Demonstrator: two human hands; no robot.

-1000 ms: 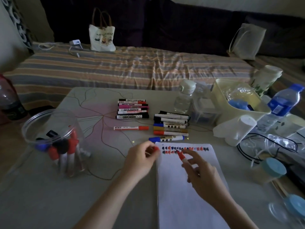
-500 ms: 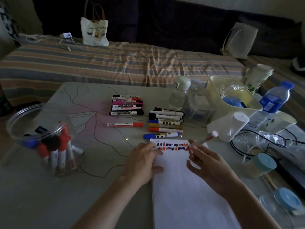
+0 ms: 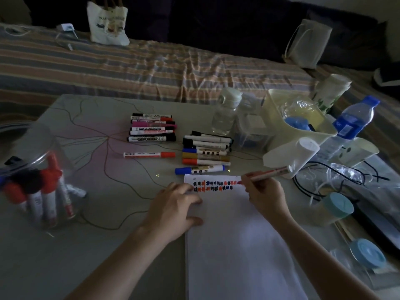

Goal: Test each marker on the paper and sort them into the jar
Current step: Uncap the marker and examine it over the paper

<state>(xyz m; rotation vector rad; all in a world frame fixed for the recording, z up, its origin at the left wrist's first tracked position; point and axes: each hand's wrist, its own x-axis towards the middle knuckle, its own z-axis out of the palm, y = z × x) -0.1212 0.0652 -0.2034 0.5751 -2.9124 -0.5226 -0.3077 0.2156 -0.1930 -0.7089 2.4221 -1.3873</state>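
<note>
Now the red marker [image 3: 267,173] was at the paper [image 3: 238,245]. A second before, the right hand [image 3: 263,194] had held it off the sheet with the tip raised; half a second before, the tip had come to the end of the upper row of test marks. In the current view the right hand pinched the barrel near the tip, and the tip touched the paper at the right end of that row. The left hand [image 3: 173,210] lay on the left edge of the sheet, fingers loosely bent; whether it held the cap could not be told.

This indicated that the test stroke was under way; capping and dropping into the jar [image 3: 34,169] remained.

The jar stood well to the left on the desk [image 3: 108,245], already holding several markers. The path from paper to jar crossed bare desk, with only thin wire on it. Untested markers [image 3: 201,153] lay just beyond the top edge of the paper. A tipped cup [image 3: 290,156] lay just beside the marker's rear end, so the right side offered little room.
</note>
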